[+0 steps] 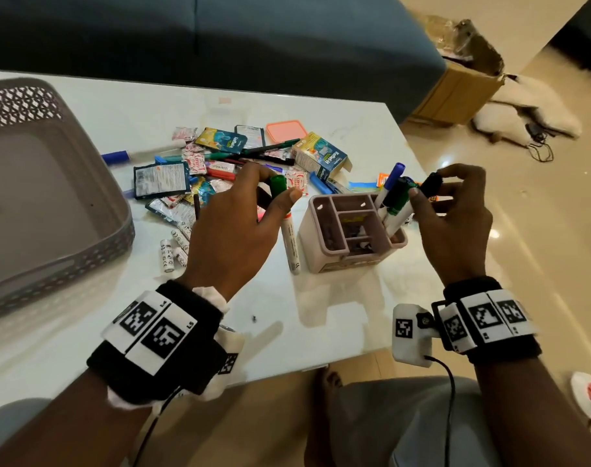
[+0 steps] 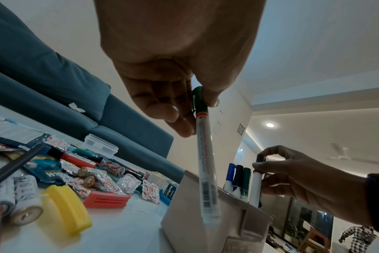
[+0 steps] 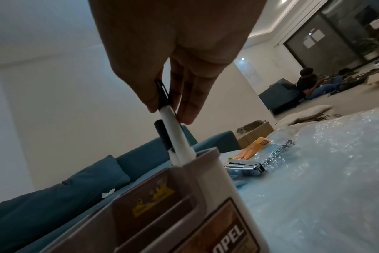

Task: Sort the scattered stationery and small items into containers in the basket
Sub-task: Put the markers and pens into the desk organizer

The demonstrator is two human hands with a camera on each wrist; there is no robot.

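Observation:
A pink compartment organizer (image 1: 324, 261) stands on the white table, with several markers (image 1: 393, 192) upright in its right slot. My right hand (image 1: 429, 183) pinches a black-capped white marker (image 1: 430, 187) by the cap, its lower end inside that slot (image 3: 177, 137). My left hand (image 1: 277, 187) pinches a green-capped white marker (image 1: 289, 230) by the cap. That marker hangs nearly upright just left of the organizer (image 2: 184, 214), lower end close to the tabletop (image 2: 206, 162). The grey lattice basket (image 1: 34, 197) sits at the far left, nothing visible inside.
A heap of sachets, pens and clips (image 1: 203, 166) lies behind my left hand, with batteries (image 1: 171, 251), a Koflet box (image 1: 321, 156) and a pink-lidded container (image 1: 285, 131). A stapler (image 3: 244, 168) lies right of the organizer. Sofa behind, cardboard box (image 1: 462, 79) on the floor.

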